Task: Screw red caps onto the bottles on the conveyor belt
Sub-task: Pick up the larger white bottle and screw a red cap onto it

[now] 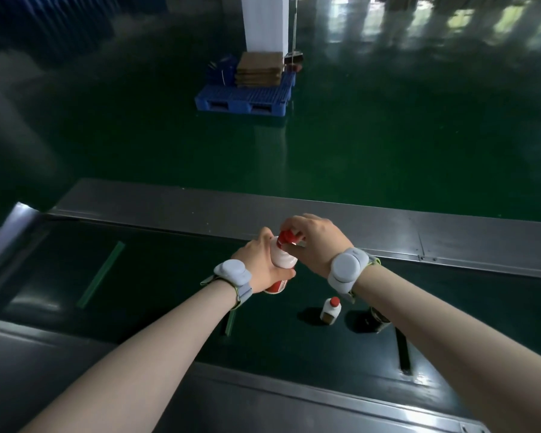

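My left hand [260, 260] grips a white bottle [282, 257] with a red base, held tilted above the dark green conveyor belt [156, 295]. A red cap [286, 236] sits on the bottle's neck, and the fingers of my right hand [317, 242] are closed around it from above. Another white bottle [330, 310] with a red cap on it stands upright on the belt, below my right wrist. A dark bottle [378, 318] stands just to its right, mostly hidden under my right forearm.
Grey metal side rails run along the belt's far edge [388, 226] and near edge [263, 395]. Green cleats [102, 273] cross the belt. Beyond lies a glossy green floor with a blue pallet [244, 98] carrying flat cardboard, in front of a white pillar [264, 23].
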`<state>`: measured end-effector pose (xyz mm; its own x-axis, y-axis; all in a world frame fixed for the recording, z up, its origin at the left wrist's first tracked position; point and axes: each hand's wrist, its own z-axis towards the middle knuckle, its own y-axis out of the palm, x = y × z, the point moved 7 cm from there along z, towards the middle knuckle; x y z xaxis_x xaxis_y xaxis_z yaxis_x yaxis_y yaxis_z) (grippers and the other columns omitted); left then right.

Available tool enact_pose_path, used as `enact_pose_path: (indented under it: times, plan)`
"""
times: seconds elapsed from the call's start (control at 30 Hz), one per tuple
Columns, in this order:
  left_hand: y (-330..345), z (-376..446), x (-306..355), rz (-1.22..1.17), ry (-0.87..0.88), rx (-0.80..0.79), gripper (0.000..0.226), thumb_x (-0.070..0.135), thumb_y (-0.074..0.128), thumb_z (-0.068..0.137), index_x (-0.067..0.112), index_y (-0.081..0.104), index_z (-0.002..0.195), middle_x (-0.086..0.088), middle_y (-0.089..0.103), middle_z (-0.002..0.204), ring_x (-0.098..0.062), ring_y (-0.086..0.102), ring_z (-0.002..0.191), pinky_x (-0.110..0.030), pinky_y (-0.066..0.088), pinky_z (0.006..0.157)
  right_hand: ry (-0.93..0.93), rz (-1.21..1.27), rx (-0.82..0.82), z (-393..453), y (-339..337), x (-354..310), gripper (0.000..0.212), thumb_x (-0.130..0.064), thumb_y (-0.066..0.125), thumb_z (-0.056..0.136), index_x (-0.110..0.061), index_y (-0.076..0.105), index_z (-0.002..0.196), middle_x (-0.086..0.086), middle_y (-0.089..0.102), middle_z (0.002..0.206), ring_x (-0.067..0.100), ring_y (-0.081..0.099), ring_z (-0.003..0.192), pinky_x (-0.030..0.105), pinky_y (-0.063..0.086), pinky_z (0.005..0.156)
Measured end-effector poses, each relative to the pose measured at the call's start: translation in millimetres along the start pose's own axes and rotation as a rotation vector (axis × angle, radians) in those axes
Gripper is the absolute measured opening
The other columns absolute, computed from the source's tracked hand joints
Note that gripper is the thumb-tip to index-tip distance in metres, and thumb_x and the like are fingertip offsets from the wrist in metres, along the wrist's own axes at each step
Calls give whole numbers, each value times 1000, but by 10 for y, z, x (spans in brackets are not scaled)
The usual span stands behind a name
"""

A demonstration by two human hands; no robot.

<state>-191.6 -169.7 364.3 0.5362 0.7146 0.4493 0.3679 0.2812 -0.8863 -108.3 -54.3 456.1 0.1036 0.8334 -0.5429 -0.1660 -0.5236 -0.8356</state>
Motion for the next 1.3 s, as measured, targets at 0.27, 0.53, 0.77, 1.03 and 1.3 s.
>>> enact_pose_path:
  times: [0.27,0.53,0.77,1.03,1.3]
  plan:
    - [-135,-17,95,42,24,-60,74,67,81,62,31,41,113,10,62,93,-10,65,72,-31,49,58,-51,-251,-218,79,-159,-148,24,-33,63,102,-22,71,121,1,72,118,25,68,109,44,58,92]
    - [-158,-56,106,40,19,-61,74,68,81,59,35,40,110,12,62,93,-7,62,72,-30,43,55,8,-478,-115,123,-158,-128,60,-73,36,97,-18,53,78,4,65,79,31,64,72,34,45,59]
    - [-158,-10,70,-43,11,-55,78,62,88,61,32,45,119,8,65,112,-20,68,93,-37,55,77,-411,-695,-142,172,94,-199,43,-52,28,111,-19,52,124,8,63,111,35,66,91,39,42,68]
    - [-58,-63,72,13,-30,-69,80,73,85,59,35,38,111,9,66,105,-20,66,85,-34,47,68,-128,-658,4,306,138,45,68,-51,24,107,-12,54,59,2,63,61,30,60,55,31,49,57]
    - [24,-37,-62,106,-79,99,78,71,80,65,25,36,111,3,57,105,-26,59,94,-36,44,67,137,-566,-126,526,409,214,47,-31,38,103,-15,38,58,-1,45,55,30,62,65,25,39,53]
